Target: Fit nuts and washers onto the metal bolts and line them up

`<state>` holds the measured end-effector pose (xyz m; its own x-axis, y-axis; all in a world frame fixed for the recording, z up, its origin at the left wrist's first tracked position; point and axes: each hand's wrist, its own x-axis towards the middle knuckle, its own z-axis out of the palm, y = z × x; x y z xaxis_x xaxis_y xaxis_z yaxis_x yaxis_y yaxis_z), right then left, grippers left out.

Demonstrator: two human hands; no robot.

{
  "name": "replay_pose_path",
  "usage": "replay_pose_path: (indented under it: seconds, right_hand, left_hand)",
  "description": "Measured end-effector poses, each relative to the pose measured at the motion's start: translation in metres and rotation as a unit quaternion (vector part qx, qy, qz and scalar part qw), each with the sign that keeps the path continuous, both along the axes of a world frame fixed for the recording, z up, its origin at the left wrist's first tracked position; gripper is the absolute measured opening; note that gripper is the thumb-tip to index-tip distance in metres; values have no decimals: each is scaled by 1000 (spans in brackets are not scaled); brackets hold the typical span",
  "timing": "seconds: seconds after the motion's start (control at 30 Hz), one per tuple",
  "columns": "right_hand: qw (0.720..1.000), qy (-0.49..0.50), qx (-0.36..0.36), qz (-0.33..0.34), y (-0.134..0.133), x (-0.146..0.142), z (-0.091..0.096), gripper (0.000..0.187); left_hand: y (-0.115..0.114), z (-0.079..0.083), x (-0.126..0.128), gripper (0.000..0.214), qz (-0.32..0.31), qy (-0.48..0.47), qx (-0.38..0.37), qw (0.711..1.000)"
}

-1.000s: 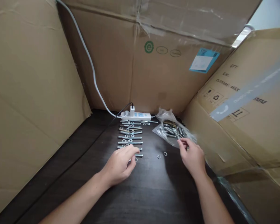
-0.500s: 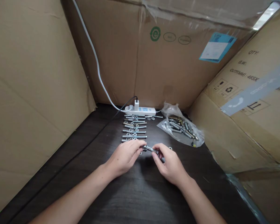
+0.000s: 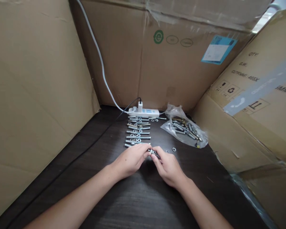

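Observation:
My left hand (image 3: 130, 160) and my right hand (image 3: 168, 167) meet over the dark table (image 3: 143, 197), both pinched on one metal bolt (image 3: 153, 153) held between their fingertips. Just beyond them a column of several bolts with washers (image 3: 138, 132) lies in rows. Two loose washers (image 3: 171, 150) rest to the right of my hands. A clear plastic bag of bolts (image 3: 184, 128) lies further right.
A white power strip (image 3: 144, 112) with a plug and a white cable (image 3: 100, 60) sits at the back. Cardboard boxes wall the table on the left (image 3: 33, 89), the back (image 3: 162, 60) and the right (image 3: 257, 105).
My right hand left the plastic bag with a bolt and came to meet my left hand at the centre. Now both hands hold the bolt closer together.

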<state>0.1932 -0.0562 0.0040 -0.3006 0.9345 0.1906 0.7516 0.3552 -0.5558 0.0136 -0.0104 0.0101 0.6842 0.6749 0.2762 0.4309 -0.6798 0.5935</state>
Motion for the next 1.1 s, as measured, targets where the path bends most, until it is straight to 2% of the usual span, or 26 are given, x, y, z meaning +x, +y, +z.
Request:
replay_pose_path:
  seconds: [0.17,0.27,0.33,0.43,0.57,0.73,0.83,0.9,1.0,1.1]
  right_hand:
    - [999,-31,16,26,-2,-6,3,19]
    - [999,-43,22,19,-2,-7,4,18]
    - [999,-45,20,15,-1,-6,3,17]
    - [999,-35,15,11,0,-4,3,19]
    - [1000,-19,7,3,1,-1,3,20]
    - [1000,-2,19,-11,1,1,6,16]
    - [999,1,27,-30,2,4,6,16]
    - [999,1,25,-25,2,4,5,17]
    - [1000,4,20,-11,3,4,4,18]
    - [1000,0,23,-13,3,4,3,17]
  left_hand:
    - [-2,1,-2,37,54,43,35,997]
    - [-4,7,-4,28,96,0,56,994]
    - [-6,9,-6,20,51,-46,60,996]
    - [-7,7,-6,33,-12,-106,57,993]
    - [-7,-3,-4,41,5,-110,37,993]
    - [-5,-6,-2,51,38,6,-16,999]
    - [-7,-2,-1,55,73,25,-26,997]
    - [-8,1,-1,53,63,2,-14,998]
    - [-9,4,-1,50,10,-15,13,1000]
    - [-8,2,0,35,29,21,26,999]
